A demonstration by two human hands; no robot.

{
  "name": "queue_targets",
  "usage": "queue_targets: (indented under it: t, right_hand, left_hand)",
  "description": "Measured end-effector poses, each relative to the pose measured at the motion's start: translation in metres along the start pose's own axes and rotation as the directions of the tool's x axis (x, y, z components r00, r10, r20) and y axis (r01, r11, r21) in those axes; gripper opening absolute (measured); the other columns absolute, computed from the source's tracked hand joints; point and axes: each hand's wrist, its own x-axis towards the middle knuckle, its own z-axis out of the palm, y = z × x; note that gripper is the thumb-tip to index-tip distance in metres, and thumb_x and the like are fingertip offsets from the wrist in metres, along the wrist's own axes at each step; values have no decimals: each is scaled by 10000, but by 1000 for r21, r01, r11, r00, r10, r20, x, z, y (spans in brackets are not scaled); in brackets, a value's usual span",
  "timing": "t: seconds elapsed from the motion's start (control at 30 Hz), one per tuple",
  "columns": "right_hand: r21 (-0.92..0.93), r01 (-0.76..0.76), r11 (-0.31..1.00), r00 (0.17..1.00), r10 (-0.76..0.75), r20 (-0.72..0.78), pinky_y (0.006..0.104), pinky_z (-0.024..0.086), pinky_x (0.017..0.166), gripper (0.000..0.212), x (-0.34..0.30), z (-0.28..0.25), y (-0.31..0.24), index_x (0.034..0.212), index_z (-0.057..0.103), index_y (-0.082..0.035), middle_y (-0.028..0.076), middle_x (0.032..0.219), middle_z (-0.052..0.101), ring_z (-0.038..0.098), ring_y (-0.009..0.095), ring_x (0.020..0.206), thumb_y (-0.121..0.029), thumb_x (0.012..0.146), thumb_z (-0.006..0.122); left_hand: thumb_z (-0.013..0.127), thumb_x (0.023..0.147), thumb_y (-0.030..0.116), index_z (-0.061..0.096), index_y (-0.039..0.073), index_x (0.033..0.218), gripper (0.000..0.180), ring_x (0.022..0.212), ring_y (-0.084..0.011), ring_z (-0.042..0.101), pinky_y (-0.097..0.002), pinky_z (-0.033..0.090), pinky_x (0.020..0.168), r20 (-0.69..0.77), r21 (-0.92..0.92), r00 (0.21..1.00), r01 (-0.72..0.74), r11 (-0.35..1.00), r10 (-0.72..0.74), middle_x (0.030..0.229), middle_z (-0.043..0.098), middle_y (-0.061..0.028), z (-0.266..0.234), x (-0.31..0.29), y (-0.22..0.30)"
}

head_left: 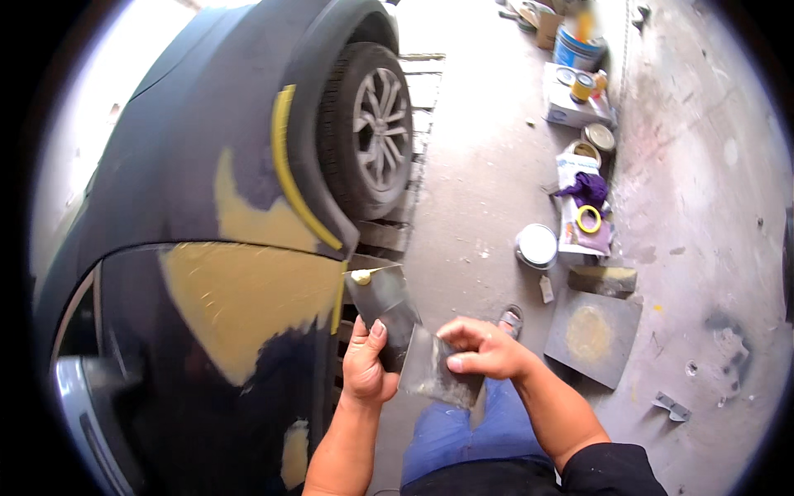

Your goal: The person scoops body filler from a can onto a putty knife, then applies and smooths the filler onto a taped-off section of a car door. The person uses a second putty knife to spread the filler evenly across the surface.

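My left hand (365,372) grips a dark, flat putty spreader (390,304) with a cream dab of filler (361,278) near its far left corner. In my right hand (488,351), pinched between thumb and fingers, is a second dark spreader (432,374) with pale smears along its face. The two spreaders overlap or meet at their edges; whether they touch, I cannot tell. Left of my hands stands a dark car, its door (149,331) coated with a broad tan patch of filler (248,302). Another tan patch (256,217) covers the panel beyond the door seam.
Yellow tape (285,165) edges the wheel arch beside the wheel (376,124). On the right, a white-lidded can (537,246) stands near a board (571,331) bearing a tan smear. Along the wall are open tins (584,152), a purple cloth (587,190) and a blue-white bucket (576,51).
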Motion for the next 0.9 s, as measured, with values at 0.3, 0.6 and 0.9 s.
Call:
queue_targets:
  t: [0.3,0.6,0.9]
  right_hand:
    - [130,137,982,900,-68,-430,294,448,899,376,-32,-174,-17,1215,496,6,75,1111,603,572,135,1019,-44,864,623]
    - [-551,128,825,563,-517,-645,342,494,822,348,-71,-180,-2,1193,497,-8,145,1041,598,601,226,950,-14,862,603]
    - [-876,-9,482,569,-718,-401,384,500,858,423,-77,-212,28,1154,574,65,180,1089,582,594,344,975,119,736,610]
  left_hand:
    - [567,930,103,531,66,1246,320,1040,-235,618,-400,489,928,59,217,982,164,962,-181,1157,631,-88,42,103,-101]
    - [545,944,73,539,57,1113,170,943,-147,598,-319,486,872,-263,359,964,139,923,-43,1054,626,-56,65,150,-214]
    - [524,952,46,521,39,1105,153,933,-132,588,-304,486,858,-125,585,990,16,811,70,1044,618,-47,39,175,-266]
